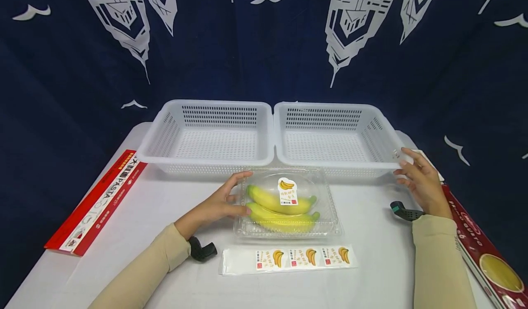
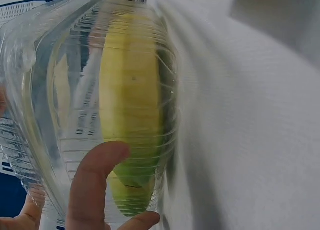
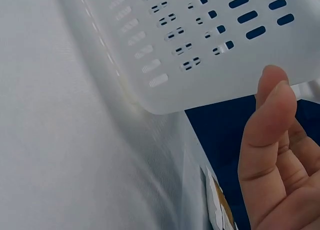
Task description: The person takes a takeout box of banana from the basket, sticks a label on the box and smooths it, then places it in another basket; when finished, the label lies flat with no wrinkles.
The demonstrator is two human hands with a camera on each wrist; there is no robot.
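A clear plastic clamshell box (image 1: 326, 208) with bananas (image 1: 284, 216) inside lies at the table's middle. A white banana label (image 1: 288, 191) is on its lid. My left hand (image 1: 220, 201) grips the box's left side, thumb at the near part and fingers towards the far corner. In the left wrist view the bent thumb (image 2: 97, 182) lies against the ribbed wall, beside a banana (image 2: 131, 94). By the front right corner of the right white basket (image 1: 330, 164) is my right hand (image 1: 422, 185), its fingers loosely bent at the rim; whether they touch it is unclear.
Another white basket (image 1: 206, 162) stands to the left, behind the box. A strip of banana labels (image 1: 305, 259) lies in front of it. A red pasta box (image 1: 96, 203) lies at the left edge, a dark red box (image 1: 480, 245) at the right.
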